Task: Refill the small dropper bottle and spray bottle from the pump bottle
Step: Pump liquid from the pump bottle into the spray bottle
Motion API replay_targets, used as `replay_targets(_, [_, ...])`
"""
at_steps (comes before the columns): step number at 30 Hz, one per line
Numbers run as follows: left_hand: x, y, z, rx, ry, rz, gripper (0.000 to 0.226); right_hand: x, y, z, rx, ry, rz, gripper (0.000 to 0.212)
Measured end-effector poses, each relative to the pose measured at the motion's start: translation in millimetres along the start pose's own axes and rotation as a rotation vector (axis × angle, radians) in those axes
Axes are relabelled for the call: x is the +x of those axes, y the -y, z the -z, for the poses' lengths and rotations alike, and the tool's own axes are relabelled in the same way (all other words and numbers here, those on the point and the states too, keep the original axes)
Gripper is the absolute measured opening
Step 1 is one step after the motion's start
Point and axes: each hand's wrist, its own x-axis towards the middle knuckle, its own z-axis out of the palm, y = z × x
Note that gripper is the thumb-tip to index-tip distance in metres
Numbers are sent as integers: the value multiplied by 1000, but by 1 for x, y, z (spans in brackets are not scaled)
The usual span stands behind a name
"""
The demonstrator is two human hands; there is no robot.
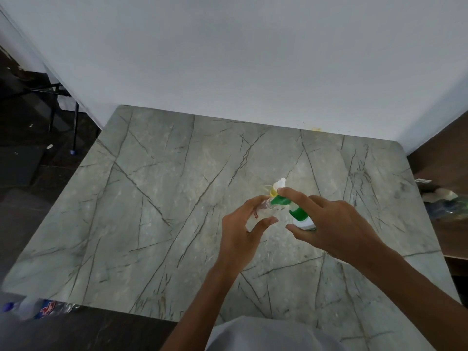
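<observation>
refilling seems partway, none visibly finished: right hand (336,224), fingers spread, presses pump bottle (300,214); left hand (240,229) touches small clear bottle (266,205), grip unclear.

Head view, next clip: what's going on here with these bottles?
A person is working over a grey veined stone-look table. The right hand rests on a green-and-white plastic pump bottle, index finger laid on its green pump head. The left hand holds a small clear bottle with its mouth right at the spout. A small yellow-and-white capped item stands just behind them. No liquid flow is visible.
</observation>
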Motion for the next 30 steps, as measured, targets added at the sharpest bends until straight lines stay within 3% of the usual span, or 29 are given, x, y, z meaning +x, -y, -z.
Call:
replay_targets(7, [-3, 2, -1, 12, 4, -40, 39, 1, 1, 1, -37, -4, 20, 72])
replay_targets(14, [-8, 3, -2, -7, -50, -20, 36, 0, 7, 8, -93, -25, 74, 83])
replay_targets(30, [-11, 0, -3, -17, -23, -16, 38, -6, 10, -3, -25, -82, -11, 77])
